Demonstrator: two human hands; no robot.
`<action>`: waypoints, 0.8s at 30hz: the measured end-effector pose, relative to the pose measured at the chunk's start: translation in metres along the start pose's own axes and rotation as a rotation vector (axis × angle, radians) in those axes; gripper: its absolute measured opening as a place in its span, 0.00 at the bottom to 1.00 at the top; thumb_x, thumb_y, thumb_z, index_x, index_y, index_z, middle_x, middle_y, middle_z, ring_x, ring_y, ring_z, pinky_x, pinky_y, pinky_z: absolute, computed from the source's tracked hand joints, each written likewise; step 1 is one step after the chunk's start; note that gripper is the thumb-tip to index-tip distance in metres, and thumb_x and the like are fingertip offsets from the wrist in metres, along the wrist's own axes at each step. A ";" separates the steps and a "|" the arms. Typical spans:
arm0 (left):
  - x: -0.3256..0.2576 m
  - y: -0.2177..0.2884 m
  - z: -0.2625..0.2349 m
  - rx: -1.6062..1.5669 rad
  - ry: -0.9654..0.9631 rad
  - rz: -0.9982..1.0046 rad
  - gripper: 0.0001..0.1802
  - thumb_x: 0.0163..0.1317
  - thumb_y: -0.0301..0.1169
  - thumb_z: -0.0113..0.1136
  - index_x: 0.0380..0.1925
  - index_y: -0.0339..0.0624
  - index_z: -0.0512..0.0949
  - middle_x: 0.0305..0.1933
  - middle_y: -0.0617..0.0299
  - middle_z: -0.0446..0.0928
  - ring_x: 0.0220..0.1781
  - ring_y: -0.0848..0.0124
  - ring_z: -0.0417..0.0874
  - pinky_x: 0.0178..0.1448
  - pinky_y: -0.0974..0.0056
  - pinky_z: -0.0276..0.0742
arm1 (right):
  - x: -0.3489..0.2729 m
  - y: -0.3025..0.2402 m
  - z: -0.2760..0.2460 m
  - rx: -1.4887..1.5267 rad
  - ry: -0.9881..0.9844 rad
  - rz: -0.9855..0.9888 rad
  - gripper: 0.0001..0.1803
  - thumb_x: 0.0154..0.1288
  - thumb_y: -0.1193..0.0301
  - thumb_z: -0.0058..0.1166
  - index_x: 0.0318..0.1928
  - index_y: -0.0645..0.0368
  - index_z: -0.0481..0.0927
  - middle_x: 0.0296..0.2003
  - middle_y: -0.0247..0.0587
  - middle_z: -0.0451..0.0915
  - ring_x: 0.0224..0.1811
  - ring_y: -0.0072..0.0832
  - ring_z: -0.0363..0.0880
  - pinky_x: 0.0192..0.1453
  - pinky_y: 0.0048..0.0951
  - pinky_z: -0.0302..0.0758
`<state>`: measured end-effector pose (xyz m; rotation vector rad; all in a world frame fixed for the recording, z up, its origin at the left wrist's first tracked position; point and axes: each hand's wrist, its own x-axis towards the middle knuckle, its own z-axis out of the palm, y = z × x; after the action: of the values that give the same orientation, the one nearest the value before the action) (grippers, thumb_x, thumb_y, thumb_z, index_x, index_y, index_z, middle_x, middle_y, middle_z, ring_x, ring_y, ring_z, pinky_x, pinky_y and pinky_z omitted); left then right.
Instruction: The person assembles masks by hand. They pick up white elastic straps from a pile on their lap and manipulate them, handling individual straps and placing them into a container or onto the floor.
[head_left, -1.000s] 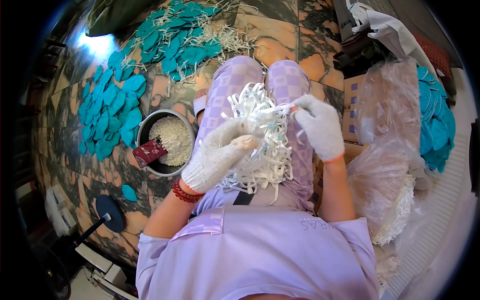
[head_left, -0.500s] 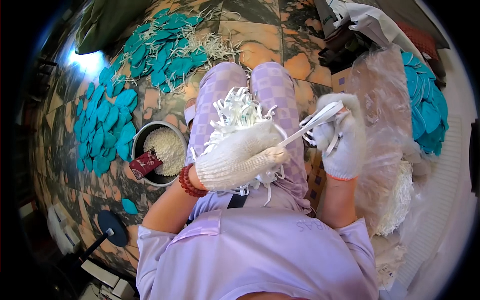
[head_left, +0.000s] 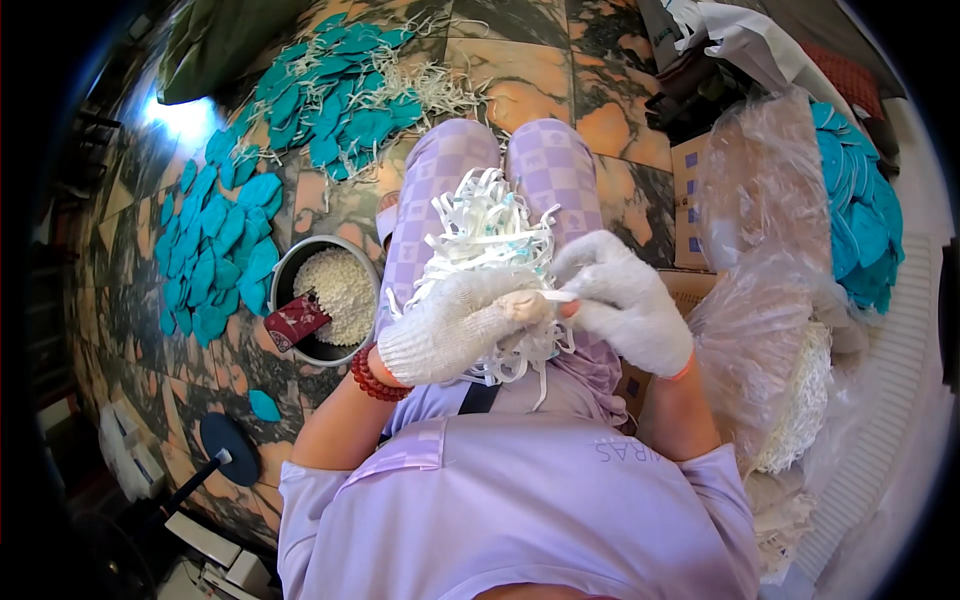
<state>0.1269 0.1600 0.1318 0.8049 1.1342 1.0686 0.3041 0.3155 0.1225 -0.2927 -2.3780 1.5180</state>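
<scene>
Evidently, a white strip (head_left: 557,295) was held by the left hand (head_left: 460,325) and right hand (head_left: 630,310) — each grip pinched on it — near tangled strips (head_left: 480,220) heaped on the lap (head_left: 430,190).

We are looking steeply down from the wearer's head through one wide fisheye view. We are seeing the shirt (head_left: 525,500) closest, at six o'clock, and facing past the knees (head_left: 452,150) toward floor (head_left: 520,65) farther off at twelve.
</scene>
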 end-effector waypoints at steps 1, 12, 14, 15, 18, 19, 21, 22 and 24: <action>0.001 -0.005 -0.004 0.051 -0.008 0.002 0.15 0.76 0.39 0.50 0.38 0.38 0.79 0.31 0.67 0.75 0.31 0.80 0.75 0.38 0.72 0.73 | -0.001 -0.002 0.003 0.001 0.001 0.002 0.06 0.61 0.77 0.60 0.40 0.58 0.85 0.32 0.34 0.78 0.36 0.27 0.78 0.43 0.27 0.75; -0.020 -0.026 0.012 0.104 -0.075 -0.009 0.15 0.76 0.37 0.49 0.34 0.39 0.77 0.27 0.69 0.71 0.29 0.78 0.70 0.36 0.70 0.70 | 0.001 0.006 -0.040 1.286 0.670 0.121 0.18 0.79 0.62 0.41 0.27 0.50 0.64 0.17 0.28 0.59 0.13 0.19 0.53 0.17 0.22 0.56; -0.031 -0.036 0.012 0.031 -0.104 -0.110 0.15 0.76 0.37 0.49 0.34 0.39 0.77 0.26 0.69 0.71 0.29 0.79 0.69 0.36 0.70 0.70 | -0.005 0.025 -0.075 1.309 0.766 0.067 0.20 0.79 0.62 0.40 0.25 0.49 0.63 0.16 0.28 0.59 0.13 0.20 0.52 0.17 0.23 0.56; -0.034 -0.039 0.011 -0.038 -0.138 -0.205 0.15 0.76 0.37 0.49 0.34 0.39 0.76 0.25 0.70 0.70 0.28 0.79 0.68 0.35 0.70 0.69 | -0.006 0.031 -0.085 1.325 0.862 0.004 0.21 0.80 0.62 0.39 0.23 0.49 0.62 0.15 0.28 0.58 0.13 0.20 0.52 0.17 0.25 0.55; -0.039 -0.040 0.007 -0.022 -0.145 -0.176 0.15 0.77 0.38 0.47 0.36 0.39 0.77 0.25 0.70 0.69 0.26 0.79 0.66 0.32 0.70 0.68 | -0.004 0.038 -0.091 1.423 0.631 -0.038 0.23 0.81 0.61 0.37 0.22 0.48 0.61 0.14 0.28 0.57 0.13 0.20 0.50 0.17 0.24 0.54; -0.038 -0.042 0.006 -0.026 -0.137 -0.181 0.15 0.77 0.38 0.47 0.36 0.39 0.77 0.25 0.70 0.69 0.26 0.79 0.66 0.32 0.70 0.68 | 0.009 0.026 -0.073 1.303 0.734 0.010 0.23 0.80 0.60 0.36 0.23 0.48 0.62 0.14 0.27 0.56 0.12 0.19 0.50 0.17 0.24 0.56; -0.028 -0.046 0.001 -0.091 -0.127 -0.048 0.16 0.76 0.39 0.47 0.37 0.40 0.77 0.25 0.70 0.70 0.25 0.80 0.66 0.31 0.71 0.66 | 0.026 0.003 -0.038 1.206 0.737 0.059 0.22 0.80 0.59 0.38 0.23 0.48 0.62 0.14 0.26 0.56 0.12 0.18 0.51 0.17 0.23 0.56; -0.022 -0.043 -0.001 -0.093 -0.128 -0.047 0.16 0.76 0.39 0.47 0.37 0.40 0.77 0.25 0.70 0.70 0.25 0.80 0.66 0.31 0.71 0.66 | 0.030 -0.008 -0.023 1.103 0.743 0.104 0.21 0.79 0.58 0.39 0.24 0.48 0.63 0.15 0.25 0.56 0.12 0.18 0.51 0.17 0.23 0.57; -0.014 -0.033 -0.001 -0.279 -0.113 -0.226 0.15 0.75 0.40 0.47 0.35 0.41 0.76 0.26 0.70 0.71 0.26 0.79 0.68 0.32 0.71 0.67 | 0.028 -0.022 0.002 1.119 0.499 0.227 0.19 0.78 0.59 0.42 0.26 0.48 0.64 0.17 0.25 0.58 0.14 0.17 0.54 0.17 0.22 0.60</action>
<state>0.1328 0.1367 0.1054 0.4983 0.9305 0.9531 0.2776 0.3141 0.1458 -0.5665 -0.9213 2.2568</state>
